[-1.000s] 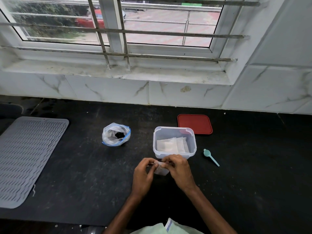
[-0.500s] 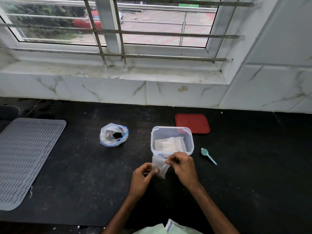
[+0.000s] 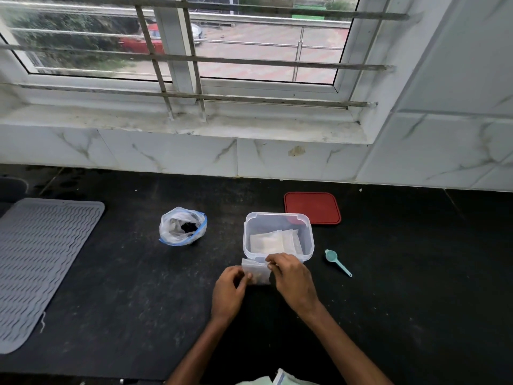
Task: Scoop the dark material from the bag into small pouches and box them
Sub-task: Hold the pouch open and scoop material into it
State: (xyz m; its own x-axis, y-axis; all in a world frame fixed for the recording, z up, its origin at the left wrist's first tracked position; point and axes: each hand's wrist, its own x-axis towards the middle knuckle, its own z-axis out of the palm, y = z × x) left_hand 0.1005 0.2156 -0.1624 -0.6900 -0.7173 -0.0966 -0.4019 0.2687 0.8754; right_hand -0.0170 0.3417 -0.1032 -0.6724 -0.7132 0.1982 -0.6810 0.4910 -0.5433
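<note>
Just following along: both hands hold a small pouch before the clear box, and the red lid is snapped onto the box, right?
No: the head view shows the red lid lying on the counter behind the open clear box. The rest holds.

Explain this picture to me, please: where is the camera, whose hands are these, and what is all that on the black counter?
No machine here: a person works with bare hands, and the one camera sits on their head, looking forward and down. The left hand and right hand both pinch a small translucent pouch just in front of a clear plastic box, which holds a few flat white pouches. Its red lid lies just behind it on the black counter. A teal scoop lies to the right, untouched. To the left sits an open plastic bag with dark material inside, and farther left a grey ribbed mat.
</note>
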